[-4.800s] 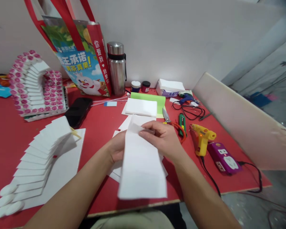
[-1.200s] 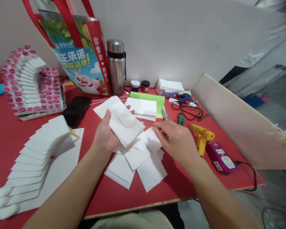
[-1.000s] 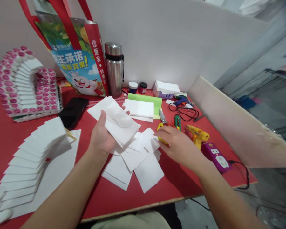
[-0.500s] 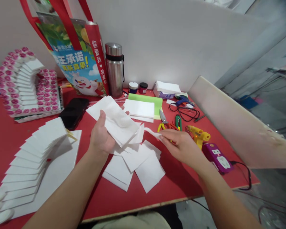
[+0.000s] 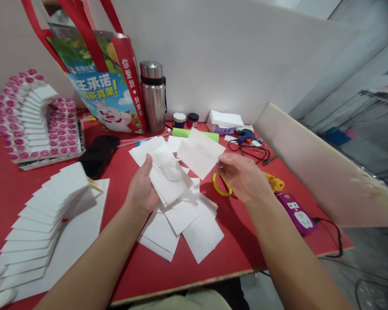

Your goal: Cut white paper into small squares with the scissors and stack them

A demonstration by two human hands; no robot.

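My left hand [image 5: 144, 185] is closed around a small stack of white paper sheets [image 5: 168, 174], thumb on top and fingers underneath. To its right, my right hand [image 5: 244, 174] pinches the edge of a single white sheet [image 5: 202, 153], raised flat above the table. Below both hands, several loose white sheets [image 5: 203, 232] lie overlapping on the red table. Scissors with a yellow handle [image 5: 222, 186] rest just beneath my right fingers, their blades mostly hidden.
At left, a fanned white card structure [image 5: 35, 224] stands on a white board, near a black phone [image 5: 100, 155] and a pink-and-white model [image 5: 40, 116]. A steel flask [image 5: 153, 97] and printed bag [image 5: 100, 82] stand behind. A yellow glue gun [image 5: 276, 183] and purple power socket [image 5: 295, 213] lie right.
My right hand has moved slightly up, and the sheet in it, edge-on before, now spreads flat, apart from the stack. The left hand's stack has shifted slightly right.
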